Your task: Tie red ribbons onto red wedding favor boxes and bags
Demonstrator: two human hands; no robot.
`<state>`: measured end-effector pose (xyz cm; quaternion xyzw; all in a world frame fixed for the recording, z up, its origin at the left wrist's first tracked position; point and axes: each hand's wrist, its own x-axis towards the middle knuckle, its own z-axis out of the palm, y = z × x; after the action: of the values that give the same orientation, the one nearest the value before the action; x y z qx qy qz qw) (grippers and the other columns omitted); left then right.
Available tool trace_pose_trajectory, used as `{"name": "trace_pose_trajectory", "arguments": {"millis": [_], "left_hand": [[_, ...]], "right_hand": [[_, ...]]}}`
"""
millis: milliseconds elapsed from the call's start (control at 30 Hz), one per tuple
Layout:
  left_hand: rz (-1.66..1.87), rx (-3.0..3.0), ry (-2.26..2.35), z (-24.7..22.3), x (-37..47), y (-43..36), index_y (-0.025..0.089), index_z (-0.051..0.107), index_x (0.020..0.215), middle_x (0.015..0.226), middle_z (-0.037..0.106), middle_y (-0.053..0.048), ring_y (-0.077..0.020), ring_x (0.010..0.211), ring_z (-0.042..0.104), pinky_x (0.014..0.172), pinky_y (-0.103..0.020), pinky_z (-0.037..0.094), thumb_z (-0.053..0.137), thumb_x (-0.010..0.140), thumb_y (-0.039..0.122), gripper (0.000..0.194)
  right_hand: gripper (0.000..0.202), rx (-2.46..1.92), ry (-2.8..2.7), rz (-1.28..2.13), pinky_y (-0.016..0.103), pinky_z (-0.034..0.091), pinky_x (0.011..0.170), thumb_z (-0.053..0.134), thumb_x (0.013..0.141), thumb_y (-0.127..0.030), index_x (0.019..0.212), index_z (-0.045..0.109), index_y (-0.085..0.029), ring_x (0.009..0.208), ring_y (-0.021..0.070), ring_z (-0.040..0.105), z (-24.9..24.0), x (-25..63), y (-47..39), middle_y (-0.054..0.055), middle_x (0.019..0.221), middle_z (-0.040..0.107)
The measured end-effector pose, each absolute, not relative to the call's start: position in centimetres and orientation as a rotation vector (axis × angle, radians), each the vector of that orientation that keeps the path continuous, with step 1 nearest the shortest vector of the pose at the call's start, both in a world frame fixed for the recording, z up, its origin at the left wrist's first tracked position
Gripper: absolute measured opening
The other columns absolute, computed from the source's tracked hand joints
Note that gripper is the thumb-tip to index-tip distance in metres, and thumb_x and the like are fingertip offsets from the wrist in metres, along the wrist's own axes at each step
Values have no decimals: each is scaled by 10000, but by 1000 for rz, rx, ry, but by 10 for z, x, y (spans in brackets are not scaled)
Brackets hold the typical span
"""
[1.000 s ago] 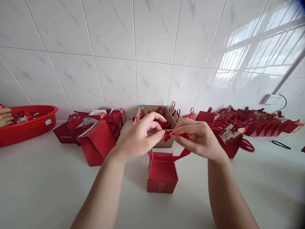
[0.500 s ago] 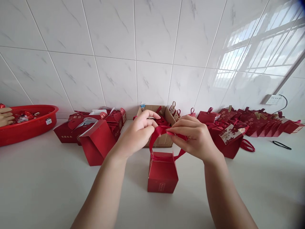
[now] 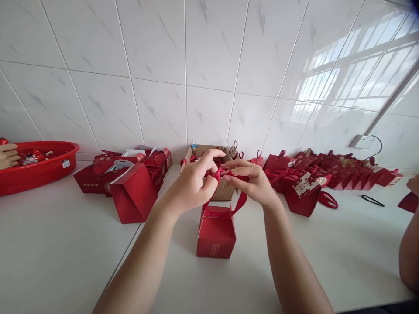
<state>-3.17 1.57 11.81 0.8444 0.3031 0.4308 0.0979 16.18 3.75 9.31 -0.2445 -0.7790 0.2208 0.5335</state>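
A small red gift box (image 3: 216, 235) stands upright on the white counter in front of me, a red ribbon (image 3: 241, 203) rising in loops from its top. Above the box, my left hand (image 3: 198, 181) pinches the ribbon between thumb and fingers. Close beside it, my right hand (image 3: 250, 181) also has the ribbon between its thumb and fingertips. The exact crossing of the ribbon is partly covered by my fingers. Behind my hands sits an open cardboard box (image 3: 223, 192) with red items and a blue binder clip (image 3: 194, 145) on its edge.
Red gift boxes stand at left (image 3: 133, 194) and right (image 3: 303, 198). A red basin (image 3: 39, 170) with wrapped pieces has another person's hand (image 3: 8, 156) at it. Another person's arm (image 3: 409, 253) shows at far right. A black band (image 3: 373, 200) lies near a power socket (image 3: 362, 141).
My hands have drawn closer together and the ribbon is now crossed or looped between them. The view has shifted slightly, and another person's arm has appeared at the right edge.
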Motion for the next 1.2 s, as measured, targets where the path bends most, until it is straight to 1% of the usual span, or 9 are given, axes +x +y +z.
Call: {"name": "trace_pose_trajectory", "arguments": {"millis": [200,367,500,567,700,833,933,1000,1200], "left_hand": [[1311,2673,976,118,-44,16,220,455,1258,745,560,35,-124,714,548,738,-235,449,438,816,94,460],[1356,2799,1107,110,-64,9,204,534,1232,812,575,-5,-136,751,577,767,-258,463,476,871,178,366],[1354,2755,1334,97,-80,8,198,656,878,783,580,-19,-138,682,549,679,-252,440,515,874,266,156],[1404,2669,1452,87,-87,8,187,617,724,703,535,-7,-129,616,502,606,-242,403,525,864,281,192],[1486,2502,1625,66,-101,3,183,526,654,613,409,23,-126,581,430,561,-243,354,531,846,276,214],[1372,2363,1763,38,-112,-2,180,486,627,605,409,31,-122,588,445,580,-245,379,562,832,257,232],[1154,2304,1804,13,-113,-1,152,557,701,668,527,18,-122,634,526,624,-259,454,586,866,285,214],[1010,2264,1817,-5,-109,2,130,612,898,841,623,-19,-131,722,594,674,-296,516,567,907,331,206],[796,2107,1904,-45,-101,3,141,578,1155,1128,620,-84,-200,949,631,808,-395,549,565,915,327,304]], "right_hand": [[85,-537,-1550,870,379,478,957,730,771,-334,814,779,-279,1107,206,599,72,165,38,43,1093,690],[151,-633,-1340,854,361,475,881,728,755,-398,751,764,-251,991,203,615,48,177,28,35,961,709],[216,-752,-1245,827,317,469,743,735,734,-424,689,730,-213,787,171,587,32,187,19,16,728,655],[242,-824,-1214,813,301,458,707,738,722,-435,672,714,-199,750,162,572,24,192,14,14,710,637],[304,-981,-1172,772,288,451,674,722,709,-483,701,707,-179,749,169,576,8,205,2,24,714,632],[366,-1168,-1175,710,284,443,638,710,703,-514,665,677,-151,713,173,573,-15,221,-9,20,678,619],[338,-1339,-1215,706,290,477,633,689,769,-462,763,675,-124,713,171,594,-36,227,-15,23,743,639],[278,-1446,-1247,728,315,527,694,623,865,-388,942,651,-123,793,168,627,-51,227,-17,35,910,656],[324,-1675,-1222,688,395,545,820,590,902,-336,1167,587,-149,1001,225,619,-72,225,-19,74,1191,601]]}}
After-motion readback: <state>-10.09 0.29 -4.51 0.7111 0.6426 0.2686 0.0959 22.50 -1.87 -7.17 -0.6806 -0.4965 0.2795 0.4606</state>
